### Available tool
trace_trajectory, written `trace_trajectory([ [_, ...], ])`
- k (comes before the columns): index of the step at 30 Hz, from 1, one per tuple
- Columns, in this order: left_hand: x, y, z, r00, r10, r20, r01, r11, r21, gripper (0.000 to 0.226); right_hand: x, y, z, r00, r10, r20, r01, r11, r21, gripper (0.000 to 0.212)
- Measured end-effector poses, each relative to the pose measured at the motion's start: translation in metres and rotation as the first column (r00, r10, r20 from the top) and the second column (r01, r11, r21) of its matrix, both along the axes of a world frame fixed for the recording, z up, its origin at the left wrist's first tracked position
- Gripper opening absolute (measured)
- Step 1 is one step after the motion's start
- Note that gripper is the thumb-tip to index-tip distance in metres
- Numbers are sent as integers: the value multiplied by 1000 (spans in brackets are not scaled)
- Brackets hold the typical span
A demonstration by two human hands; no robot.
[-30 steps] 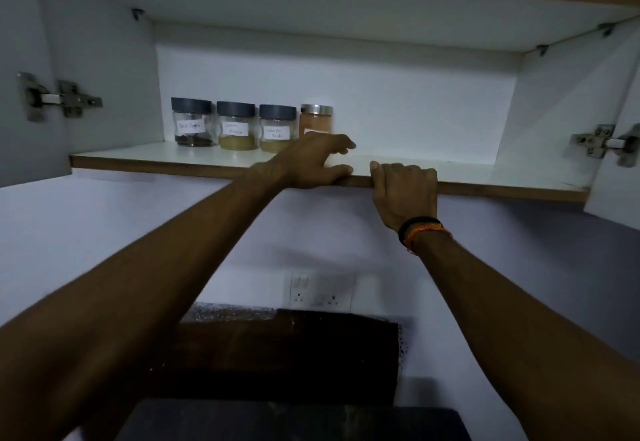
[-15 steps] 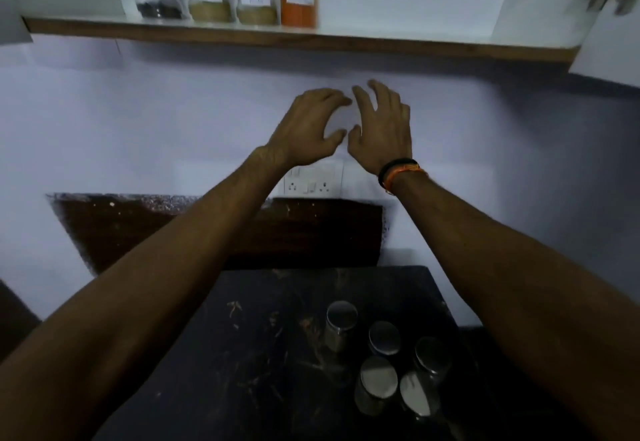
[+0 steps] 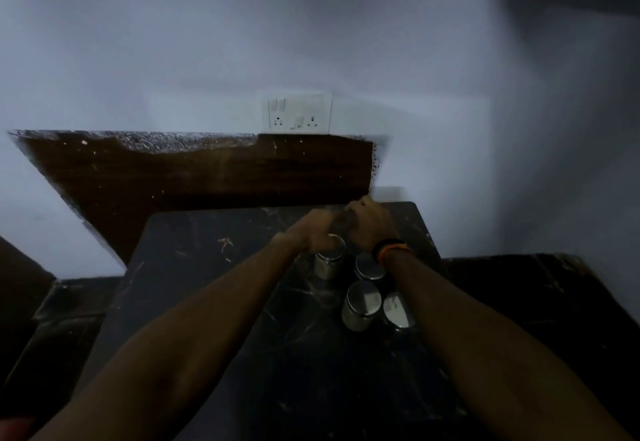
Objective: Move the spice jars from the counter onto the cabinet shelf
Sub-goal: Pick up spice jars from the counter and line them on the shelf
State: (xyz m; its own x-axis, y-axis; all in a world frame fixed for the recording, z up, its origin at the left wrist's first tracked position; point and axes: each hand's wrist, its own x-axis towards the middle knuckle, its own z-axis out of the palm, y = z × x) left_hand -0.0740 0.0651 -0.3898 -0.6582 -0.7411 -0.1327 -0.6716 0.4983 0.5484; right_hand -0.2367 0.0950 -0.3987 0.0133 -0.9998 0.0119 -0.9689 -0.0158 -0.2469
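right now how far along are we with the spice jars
The shelf is out of view, so the done part cannot be judged. In hand: both hands, left hand and right hand, are down at the counter by the rear jar; blur hides any grip. Left: at least four metal-lidded jars on the counter.

One head-worn view looks forward and down from close above the counter (image 3: 214, 302), facing the far wall (image 3: 207, 42); the picture is blurred.
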Motion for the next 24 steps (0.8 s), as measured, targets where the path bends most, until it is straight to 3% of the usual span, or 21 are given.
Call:
trace_trajectory([
  [4,-1,21,-41,999,35,26,-38,988,147,38,0,35,-39,993,-89,76,85,995,49,23],
  [7,-3,36,-65,997,4,74,-15,988,151,36,1,60,-63,990,-131,49,124,986,112,20],
  [11,-4,52,-85,994,-32,103,15,986,165,31,5,86,-92,986,-159,-48,165,971,175,48],
  [24,6,65,-105,991,131,7,-125,921,370,35,8,100,-119,945,-251,-208,289,940,178,89],
])
